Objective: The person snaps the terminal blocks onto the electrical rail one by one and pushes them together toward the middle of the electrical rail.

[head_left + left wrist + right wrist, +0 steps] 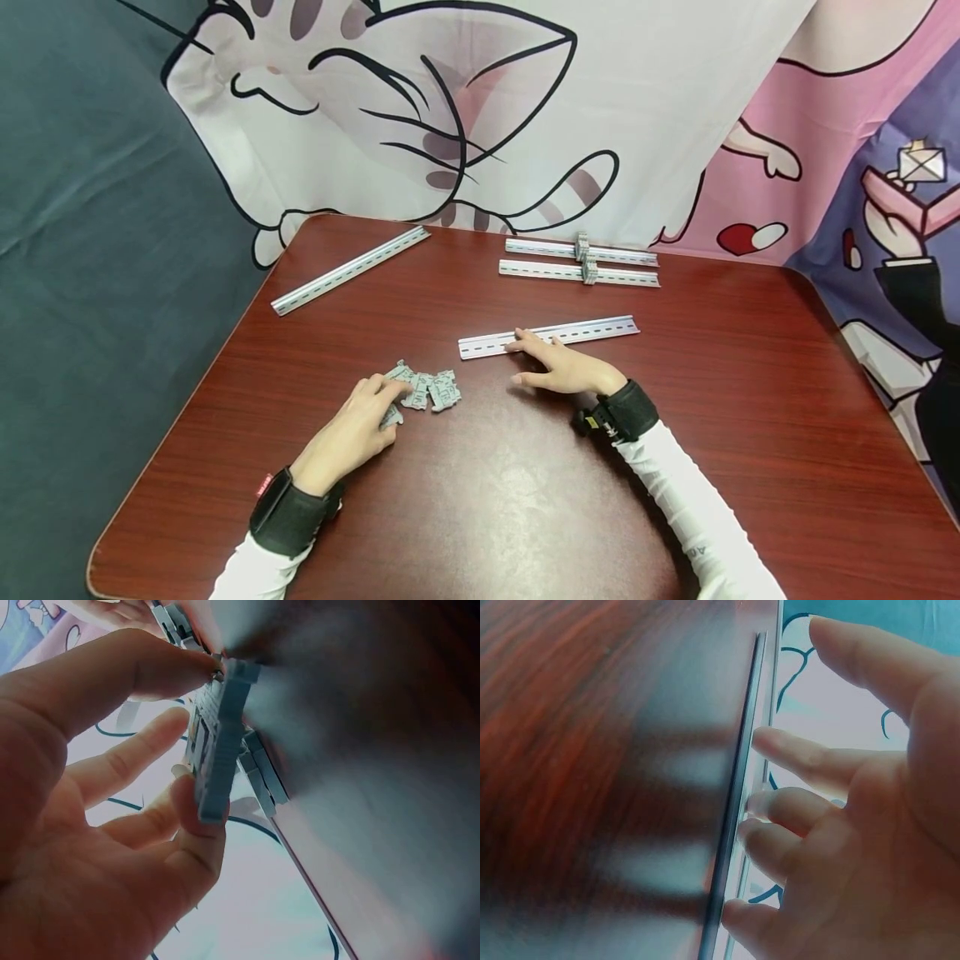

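Observation:
My left hand [351,435] pinches a flat grey DIN-rail terminal block [223,746] between thumb and finger; in the left wrist view it stands on edge. Beside it on the table lie more grey terminal blocks [446,391], partly covered by the fingers in the head view. With its fingertips, my right hand [567,367] touches the nearest slotted metal DIN rail [592,331]. The thumb of that hand stays apart from the rail, and nothing is gripped. Seen in the right wrist view, the rail [731,802] is a thin dark line under the fingertips.
Two more DIN rails [525,268] lie parallel at the back, each carrying a small grey cluster of blocks [589,271]. Another rail [348,271] slants at the back left. A cartoon-printed cloth [660,100] hangs behind the brown table [750,400].

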